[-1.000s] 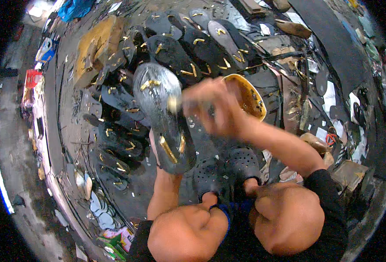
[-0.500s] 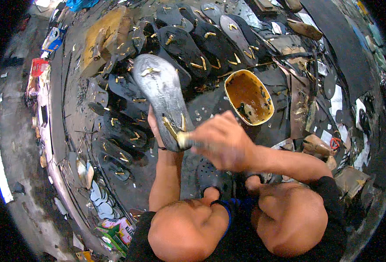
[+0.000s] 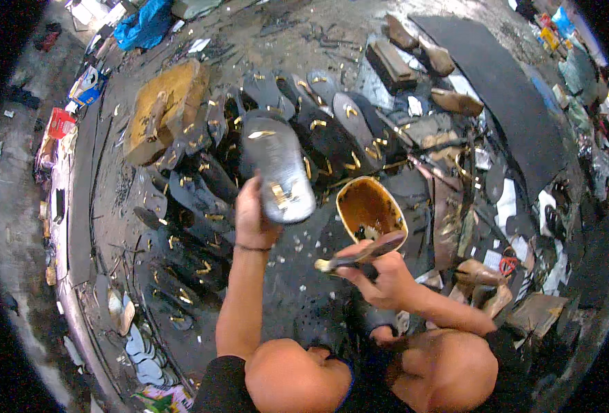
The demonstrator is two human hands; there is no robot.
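Grey sandal sole (image 3: 277,168) is gripped at its near end by the left hand (image 3: 255,215), raised over rows of dark soles (image 3: 201,206); right hand (image 3: 380,275) clasps a brush (image 3: 359,253) beside the glue bowl (image 3: 370,206), bristles blurred.

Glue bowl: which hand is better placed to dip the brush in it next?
Right. The right hand already holds the brush beside the glue bowl; the left hand is gripping the sandal sole.

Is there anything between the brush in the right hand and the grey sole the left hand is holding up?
Nothing visible. The right hand holds the glue-tipped brush just right of and below the grey sandal sole gripped by the left hand. Only open air separates them; the brown glue bowl sits beside that gap.
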